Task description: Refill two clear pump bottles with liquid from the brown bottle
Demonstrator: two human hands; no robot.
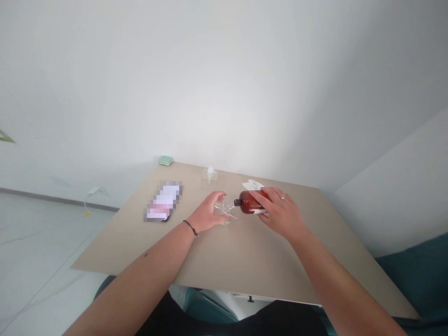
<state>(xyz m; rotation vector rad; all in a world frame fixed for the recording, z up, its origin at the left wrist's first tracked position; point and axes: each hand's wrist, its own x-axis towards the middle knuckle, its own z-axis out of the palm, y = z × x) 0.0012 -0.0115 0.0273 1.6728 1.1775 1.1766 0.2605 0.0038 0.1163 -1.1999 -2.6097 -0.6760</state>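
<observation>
My right hand (pixel 282 212) is wrapped around a reddish-brown bottle (pixel 248 202) with a pale label. The bottle lies tilted on its side, its dark threaded neck pointing left and no cap on it. Just left of the neck is a clear plastic container (pixel 227 210), which looks like a cup. Thumb and fingers of my left hand (pixel 206 214) close around that container's left side. The bottle's mouth is at the container's rim; whether liquid flows between them is too small to tell.
Behind my hands stand a clear box (pixel 209 179) with a white piece on top and a crumpled white paper (pixel 252 185). A phone (pixel 164 200) with a blurred screen lies at left. A small green case (pixel 165 161) sits in the back left corner of the beige table (pixel 245 266), against the wall.
</observation>
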